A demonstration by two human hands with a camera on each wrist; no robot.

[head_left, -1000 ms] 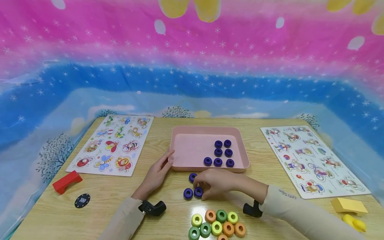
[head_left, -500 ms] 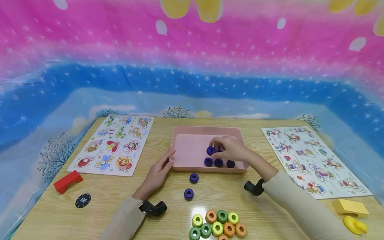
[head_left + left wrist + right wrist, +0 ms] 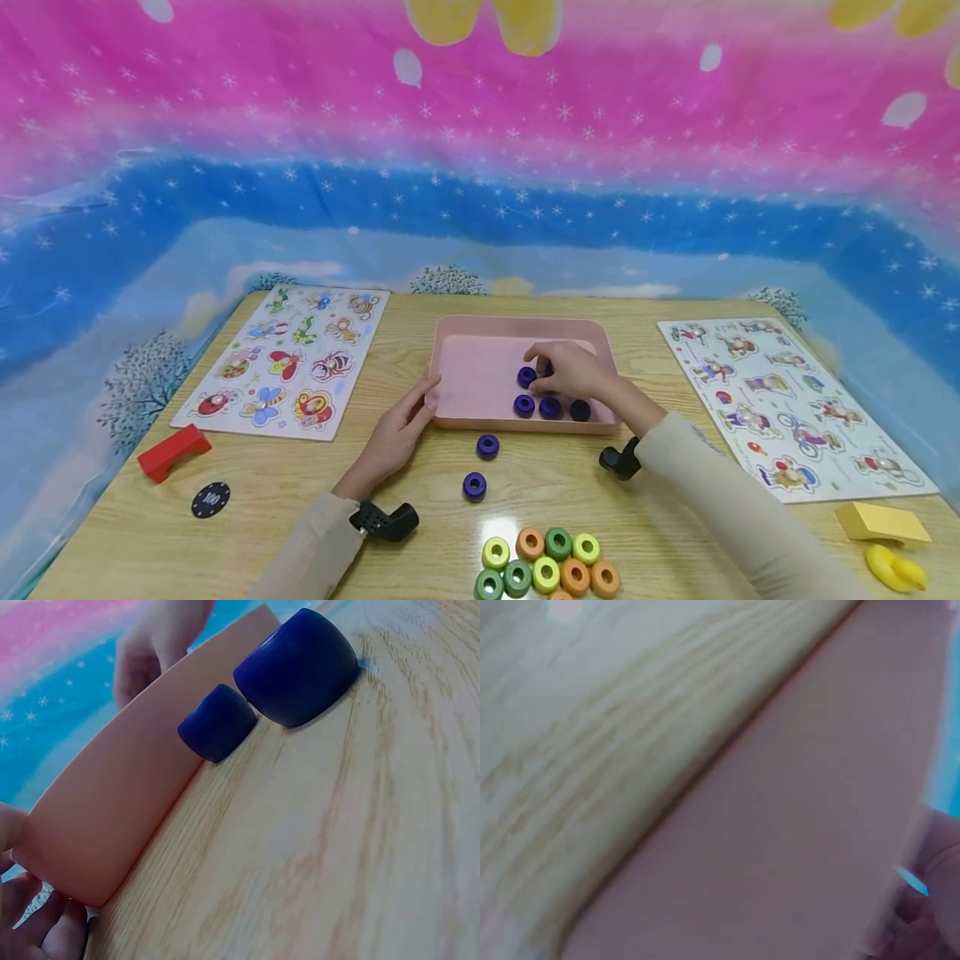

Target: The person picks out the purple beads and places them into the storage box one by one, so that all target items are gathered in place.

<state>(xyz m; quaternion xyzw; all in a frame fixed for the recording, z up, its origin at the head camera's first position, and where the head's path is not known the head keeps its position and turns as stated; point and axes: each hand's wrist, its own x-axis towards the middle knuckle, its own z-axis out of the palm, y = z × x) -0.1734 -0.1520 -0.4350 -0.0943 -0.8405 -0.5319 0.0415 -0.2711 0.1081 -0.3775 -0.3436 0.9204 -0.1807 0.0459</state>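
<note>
A shallow pink tray (image 3: 480, 423) lies on the table. My left hand (image 3: 397, 433) grips its near left corner, thumb at the rim and fingers (image 3: 64, 926) low against the outside. Inside the tray, my right hand (image 3: 572, 368) pinches a dark purple bead (image 3: 527, 377) between thumb and index finger, close over the tray floor. In front of it runs a row of purple beads (image 3: 550, 407); the hand hides others behind it. Two more purple beads, one nearer the tray (image 3: 487, 447) and one closer to me (image 3: 474, 486), sit on the table.
Green, yellow and orange beads (image 3: 546, 574) cluster at the near edge. Picture puzzle boards lie left (image 3: 281, 362) and right (image 3: 795, 408). A red arch block (image 3: 174, 452) and black chip (image 3: 211, 500) are at left, a yellow block (image 3: 883, 523) and yellow duck (image 3: 895, 568) at right.
My right hand took a purple bead from the group on the table and carried it up into the tray, left of the others. My left hand stayed at the tray corner.
</note>
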